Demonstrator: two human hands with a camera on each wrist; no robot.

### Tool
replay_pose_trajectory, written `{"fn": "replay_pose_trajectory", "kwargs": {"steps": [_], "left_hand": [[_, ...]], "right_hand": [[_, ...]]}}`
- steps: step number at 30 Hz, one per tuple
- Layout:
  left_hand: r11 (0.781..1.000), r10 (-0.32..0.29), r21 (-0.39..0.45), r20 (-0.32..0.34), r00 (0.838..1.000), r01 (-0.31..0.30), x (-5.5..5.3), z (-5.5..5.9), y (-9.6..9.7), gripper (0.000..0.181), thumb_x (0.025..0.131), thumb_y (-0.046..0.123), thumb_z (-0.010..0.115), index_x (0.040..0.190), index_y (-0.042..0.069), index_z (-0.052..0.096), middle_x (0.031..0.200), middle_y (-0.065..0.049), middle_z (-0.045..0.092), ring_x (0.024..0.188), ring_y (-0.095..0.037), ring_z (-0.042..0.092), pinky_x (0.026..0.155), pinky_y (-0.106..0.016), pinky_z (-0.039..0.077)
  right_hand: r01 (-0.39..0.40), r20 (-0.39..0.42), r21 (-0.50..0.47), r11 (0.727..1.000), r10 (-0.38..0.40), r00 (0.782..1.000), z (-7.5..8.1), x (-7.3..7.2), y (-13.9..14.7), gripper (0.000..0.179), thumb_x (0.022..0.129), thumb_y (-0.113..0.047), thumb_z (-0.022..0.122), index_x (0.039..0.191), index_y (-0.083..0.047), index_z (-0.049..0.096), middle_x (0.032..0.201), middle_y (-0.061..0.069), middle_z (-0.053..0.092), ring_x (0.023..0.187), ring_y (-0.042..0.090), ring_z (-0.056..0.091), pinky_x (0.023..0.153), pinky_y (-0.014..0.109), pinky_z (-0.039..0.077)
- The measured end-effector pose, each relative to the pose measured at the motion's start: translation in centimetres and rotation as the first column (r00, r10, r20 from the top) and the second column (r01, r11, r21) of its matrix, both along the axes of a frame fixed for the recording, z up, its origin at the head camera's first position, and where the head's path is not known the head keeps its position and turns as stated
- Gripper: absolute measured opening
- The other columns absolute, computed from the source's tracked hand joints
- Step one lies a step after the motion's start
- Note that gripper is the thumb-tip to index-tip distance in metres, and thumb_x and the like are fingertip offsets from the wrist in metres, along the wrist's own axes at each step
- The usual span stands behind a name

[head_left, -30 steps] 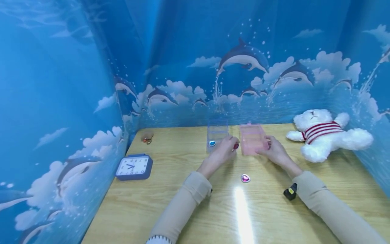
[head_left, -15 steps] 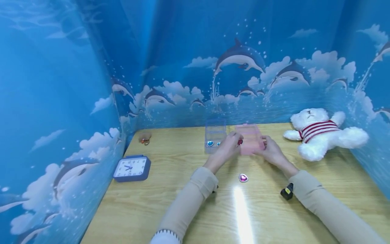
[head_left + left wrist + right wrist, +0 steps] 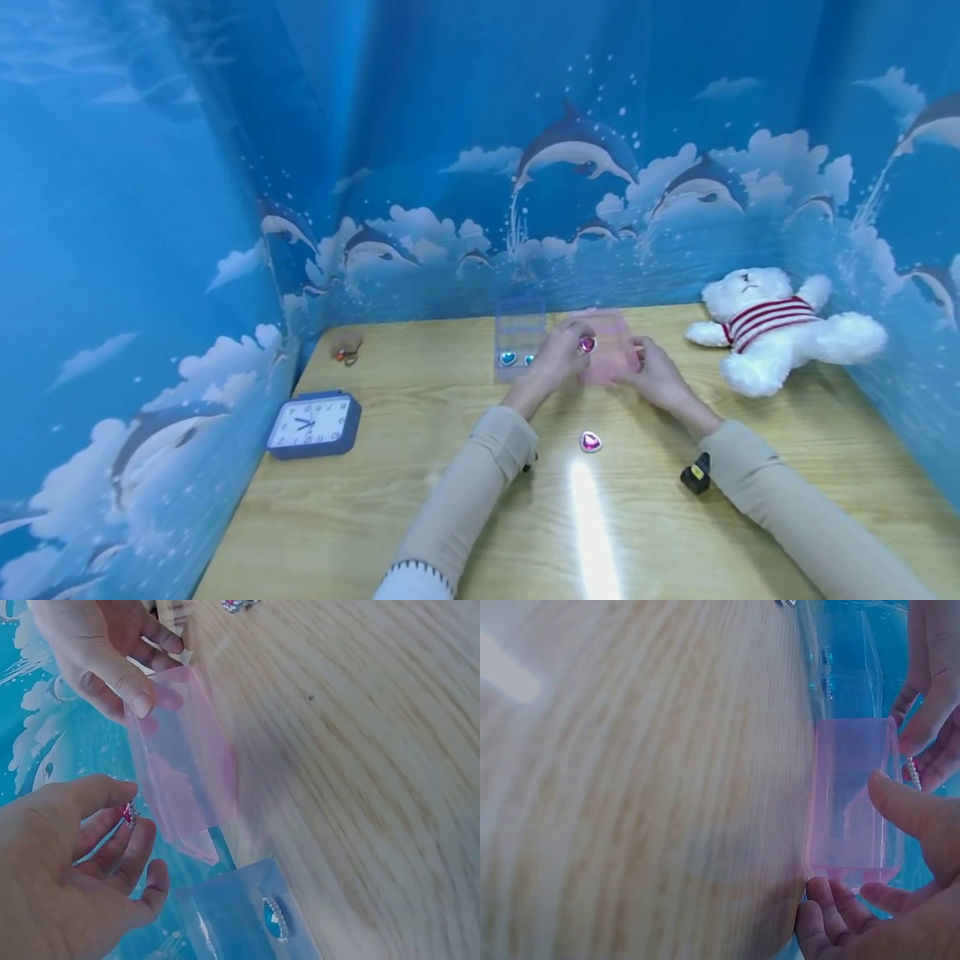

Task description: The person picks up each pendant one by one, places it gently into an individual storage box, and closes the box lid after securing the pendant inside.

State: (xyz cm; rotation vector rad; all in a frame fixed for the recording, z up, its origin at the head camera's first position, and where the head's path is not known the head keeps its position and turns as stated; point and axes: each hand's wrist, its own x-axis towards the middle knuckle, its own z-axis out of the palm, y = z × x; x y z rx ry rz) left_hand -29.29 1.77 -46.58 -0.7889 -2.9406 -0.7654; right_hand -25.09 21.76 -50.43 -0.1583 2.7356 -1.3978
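Observation:
My left hand pinches a red-pink heart gem with a silvery beaded rim between thumb and fingers. It is above the left part of the open pink plastic box. On that box's right side, my right hand holds the wall, its thumb at the upper rim and its fingers low at the end. Left of it stands an open clear-blue box with a blue gem and another blue gem in its near compartment. A pink heart gem lies on the table nearer me.
A blue-framed clock lies at the left edge of the wooden table. Behind it is a small brownish item with a ring. A white teddy bear in a striped shirt lies at the right. Dolphin-print curtain surrounds the table.
My left hand has moved right with the red-pink gem, from beside the blue box to over the pink box. The second blue gem came into view. My right hand stays at the pink box.

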Motion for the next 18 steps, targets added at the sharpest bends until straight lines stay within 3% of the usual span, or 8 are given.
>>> {"fn": "replay_pose_trajectory", "kwargs": {"steps": [6, 14, 18], "left_hand": [[0.999, -0.004, -0.036, 0.018, 1.0, 0.005, -0.2, -0.4, 0.7, 0.042, 0.091, 0.008, 0.078, 0.131, 0.013, 0.068, 0.136, -0.003, 0.068, 0.123, -0.018, 0.066, 0.104, -0.028, 0.058], [0.98, -0.031, -0.197, -0.073, 0.997, 0.016, -0.6, -1.0, 1.4, 0.032, 0.095, 0.02, 0.079, 0.126, 0.017, 0.072, 0.119, 0.003, 0.071, 0.107, -0.012, 0.068, 0.094, -0.027, 0.058], [0.964, -0.057, -0.265, -0.108, 0.992, 0.027, -1.0, -0.8, 1.5, 0.022, 0.095, 0.023, 0.079, 0.116, 0.019, 0.074, 0.105, 0.006, 0.069, 0.094, -0.009, 0.064, 0.083, -0.025, 0.055]], "right_hand": [[0.005, -0.017, 0.003, 1.0, -0.005, 1.0, -0.1, 0.0, -0.1, 0.081, 0.097, -0.017, 0.076, 0.153, 0.019, 0.03, 0.137, 0.043, 0.053, 0.122, 0.053, 0.059, 0.103, 0.061, 0.053], [0.013, -0.036, 0.01, 1.0, -0.012, 0.999, -0.3, -0.1, -0.1, 0.078, 0.097, -0.015, 0.075, 0.151, 0.019, 0.032, 0.135, 0.043, 0.055, 0.121, 0.052, 0.059, 0.102, 0.061, 0.053], [0.016, -0.049, 0.017, 1.0, -0.015, 0.999, -0.3, 0.0, -0.1, 0.074, 0.098, -0.013, 0.074, 0.15, 0.019, 0.034, 0.135, 0.043, 0.055, 0.121, 0.053, 0.059, 0.101, 0.062, 0.053]]}}
